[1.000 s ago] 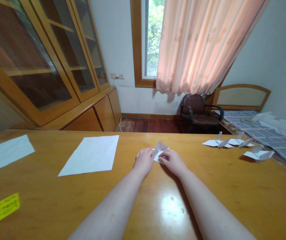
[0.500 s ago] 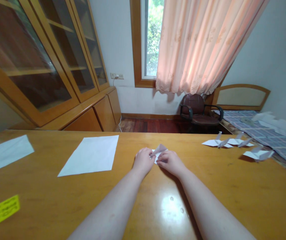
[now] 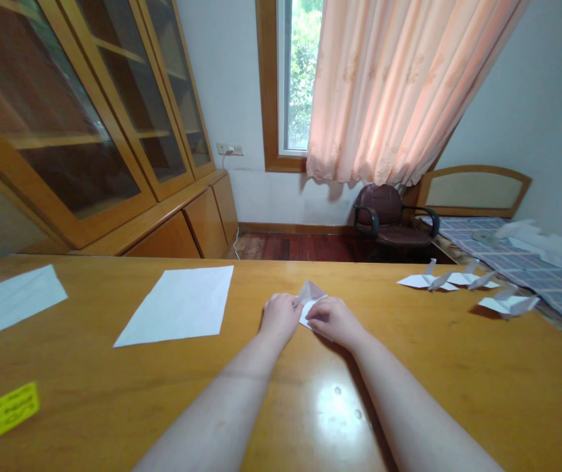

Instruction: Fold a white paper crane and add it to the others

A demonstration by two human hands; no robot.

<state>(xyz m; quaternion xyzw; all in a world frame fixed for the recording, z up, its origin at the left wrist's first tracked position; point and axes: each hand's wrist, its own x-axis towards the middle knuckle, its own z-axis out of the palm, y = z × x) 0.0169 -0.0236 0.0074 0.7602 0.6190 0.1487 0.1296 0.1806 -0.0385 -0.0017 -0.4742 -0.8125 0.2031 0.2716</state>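
Note:
A small folded piece of white paper (image 3: 309, 293) is between my two hands at the middle of the table, one pointed flap standing up at its far side. My left hand (image 3: 281, 316) grips its left edge, thumb and fingers closed on it. From the right, my right hand (image 3: 334, 319) pinches the paper with fingers bent together over its near part. Both hands partly cover the paper, so its full shape is hidden.
A white paper sheet (image 3: 177, 305) lies left of my hands, another sheet (image 3: 12, 301) farther left. Several folded paper cranes (image 3: 507, 303) stand at the right. A yellow label (image 3: 2, 416) sticks to the wooden table (image 3: 162, 393). A chair (image 3: 383, 216) is beyond.
The paper between my hands has turned or shifted slightly. Its raised flap now points more upright, and more of its near part shows below my right fingers.

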